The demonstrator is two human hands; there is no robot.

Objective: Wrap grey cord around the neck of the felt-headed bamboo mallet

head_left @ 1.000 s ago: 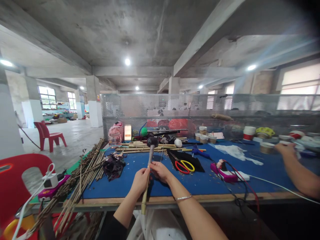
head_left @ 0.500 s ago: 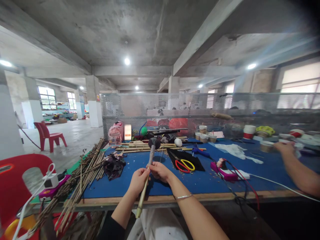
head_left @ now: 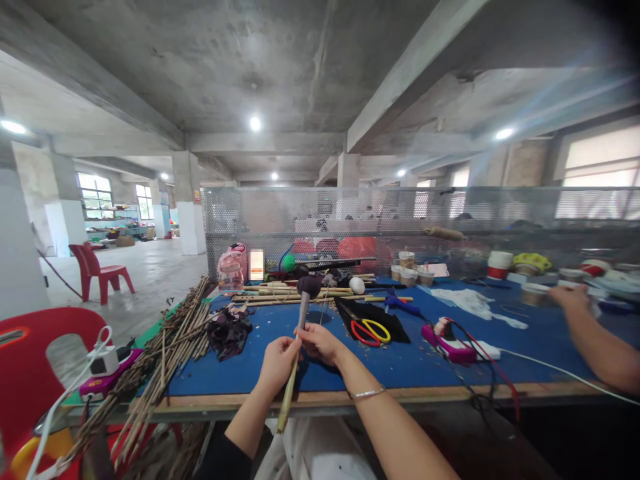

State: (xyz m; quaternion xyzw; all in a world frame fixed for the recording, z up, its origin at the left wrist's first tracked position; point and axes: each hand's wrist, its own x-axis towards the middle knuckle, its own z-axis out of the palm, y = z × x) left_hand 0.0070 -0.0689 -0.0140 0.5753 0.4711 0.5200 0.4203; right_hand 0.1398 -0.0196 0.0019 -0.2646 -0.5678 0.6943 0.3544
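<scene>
Both hands meet on a bamboo stick [head_left: 285,403] that slants up and away from me over the table's near edge. Its upper part has a greyish wrapping [head_left: 303,311], and a dark rounded head [head_left: 309,287] tops it. My left hand [head_left: 280,360] is closed round the stick just below the wrapping. With thumb and fingers pinched, my right hand [head_left: 320,344] grips at the wrapping's lower end; its fingertips are partly hidden. Scissors [head_left: 370,331] with red and yellow handles lie on black cloth [head_left: 397,325] to the right. Crumpled dark fabric [head_left: 227,333] lies to the left.
Dry stalks [head_left: 173,340] are piled at the left. Behind the hands lie bamboo sticks [head_left: 280,291], a white ball [head_left: 357,285] and a blue glue gun [head_left: 401,304]. A purple power strip [head_left: 450,343] trails cables at right. Another person's hand [head_left: 575,300] is near paper cups [head_left: 534,294].
The stick has turned slightly in my hands, and its dark head looks a little different in shape. Both hands stay in nearly the same place.
</scene>
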